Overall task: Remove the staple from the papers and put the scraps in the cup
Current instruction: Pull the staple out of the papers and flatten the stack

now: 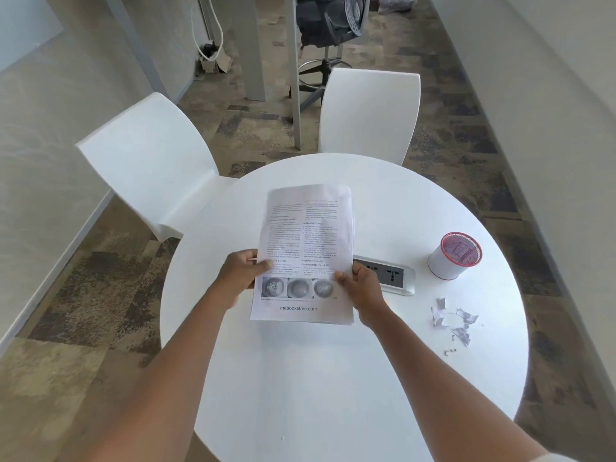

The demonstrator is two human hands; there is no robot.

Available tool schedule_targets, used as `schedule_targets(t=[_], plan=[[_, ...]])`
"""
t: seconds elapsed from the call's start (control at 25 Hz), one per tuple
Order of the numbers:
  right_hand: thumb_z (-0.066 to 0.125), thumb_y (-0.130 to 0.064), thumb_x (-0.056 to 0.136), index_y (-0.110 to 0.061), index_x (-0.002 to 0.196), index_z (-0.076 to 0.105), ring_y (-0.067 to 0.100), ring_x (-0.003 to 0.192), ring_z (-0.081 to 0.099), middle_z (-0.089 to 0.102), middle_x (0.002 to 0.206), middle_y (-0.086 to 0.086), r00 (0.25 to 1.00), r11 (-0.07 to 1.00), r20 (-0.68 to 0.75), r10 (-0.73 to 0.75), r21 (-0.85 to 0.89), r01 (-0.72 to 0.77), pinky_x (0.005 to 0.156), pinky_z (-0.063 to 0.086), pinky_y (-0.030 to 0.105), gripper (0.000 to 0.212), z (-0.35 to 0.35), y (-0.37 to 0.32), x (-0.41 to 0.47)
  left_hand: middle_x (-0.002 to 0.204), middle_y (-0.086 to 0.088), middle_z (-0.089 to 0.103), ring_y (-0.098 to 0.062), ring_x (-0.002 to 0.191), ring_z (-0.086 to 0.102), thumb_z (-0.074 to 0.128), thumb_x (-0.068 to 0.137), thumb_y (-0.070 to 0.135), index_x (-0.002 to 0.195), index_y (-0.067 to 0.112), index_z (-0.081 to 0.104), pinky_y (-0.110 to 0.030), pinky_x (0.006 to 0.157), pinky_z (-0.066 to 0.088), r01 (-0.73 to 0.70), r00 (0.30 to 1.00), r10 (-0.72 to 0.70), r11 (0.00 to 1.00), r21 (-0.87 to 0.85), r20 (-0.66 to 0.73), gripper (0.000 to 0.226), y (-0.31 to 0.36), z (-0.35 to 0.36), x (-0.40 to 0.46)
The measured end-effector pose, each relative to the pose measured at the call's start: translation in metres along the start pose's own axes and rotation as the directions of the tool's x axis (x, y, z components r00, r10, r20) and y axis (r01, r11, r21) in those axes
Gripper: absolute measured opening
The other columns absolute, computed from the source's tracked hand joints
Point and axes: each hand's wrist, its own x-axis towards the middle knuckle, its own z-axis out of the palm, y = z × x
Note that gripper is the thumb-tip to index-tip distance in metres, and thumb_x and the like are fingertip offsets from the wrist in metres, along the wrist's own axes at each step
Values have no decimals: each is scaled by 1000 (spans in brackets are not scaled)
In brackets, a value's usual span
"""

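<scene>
Both hands hold a thin stack of printed papers (pixel 305 255) above the round, smooth white table (pixel 333 378): the left hand (pixel 241 271) pinches its left edge, the right hand (pixel 361 285) its right edge, fingers closed on the sheets. Torn paper scraps (pixel 455 323) and small metal staples (pixel 450 351) lie to the right, near a cylindrical white cup (pixel 448 265) with a red rim.

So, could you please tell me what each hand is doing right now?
Left hand: closed on the stack of papers.
Right hand: closed on the same papers.
</scene>
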Motion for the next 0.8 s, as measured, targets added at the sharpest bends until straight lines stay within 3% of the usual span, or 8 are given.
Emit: schedule_targets(t=[0.08, 0.2, 0.28, 0.44, 0.56, 0.68, 0.8], plan=[[67, -15, 87, -12, 87, 68, 27, 79, 67, 75, 87, 7, 999, 990, -41, -4, -138, -2, 74, 56, 43, 3, 9, 12, 3, 96, -9, 77, -23, 76, 71, 74, 88, 13, 103, 13, 73, -40, 70, 61, 10, 998, -1, 987, 163, -58, 15, -27, 0, 5], [66, -18, 87, -14, 84, 65, 25, 80, 62, 71, 85, 5, 993, 957, -113, 16, -286, -48, 65, 47, 33, 5, 19, 26, 5, 96, -9, 77, -23, 74, 65, 75, 86, 15, 102, 12, 73, -32, 71, 51, 11, 988, 38, 951, 310, -150, 16, -52, 6, 12], [67, -18, 87, -13, 88, 67, 25, 83, 63, 71, 88, 5, 989, 945, -143, 35, -318, -79, 67, 45, 30, 5, 22, 33, 7, 94, -6, 76, -24, 81, 67, 76, 86, 17, 102, 12, 73, -30, 74, 51, 17, 980, 58, 927, 374, -189, 17, -60, 11, 13], [70, -20, 85, -6, 87, 67, 26, 82, 62, 68, 82, 5, 980, 903, -193, 49, -411, -126, 68, 47, 32, 14, 23, 42, 10, 85, -1, 71, -27, 87, 66, 78, 82, 21, 97, 11, 72, -34, 78, 52, 39, 968, 75, 898, 438, -239, 19, -71, 19, 17], [72, -23, 83, -8, 85, 65, 24, 79, 60, 66, 82, 2, 975, 869, -217, 47, -472, -147, 65, 43, 29, 17, 22, 49, 8, 79, 1, 66, -24, 82, 59, 79, 80, 23, 85, 15, 65, -29, 71, 43, 74, 958, 70, 877, 474, -279, 17, -76, 24, 17], [71, -22, 81, -11, 80, 57, 23, 73, 55, 63, 82, 3, 973, 828, -226, 38, -538, -157, 55, 38, 29, 17, 23, 54, 5, 62, 2, 55, -24, 68, 51, 77, 79, 20, 66, 16, 52, -29, 56, 35, 93, 949, 73, 867, 490, -308, 29, -82, 28, 15], [69, -19, 81, -12, 81, 54, 24, 73, 54, 63, 87, 5, 978, 795, -208, 21, -590, -143, 54, 36, 29, 16, 23, 58, 3, 73, 1, 65, -23, 75, 58, 75, 81, 19, 81, 14, 65, -28, 65, 39, 126, 944, 48, 861, 493, -325, 11, -88, 30, 14]])
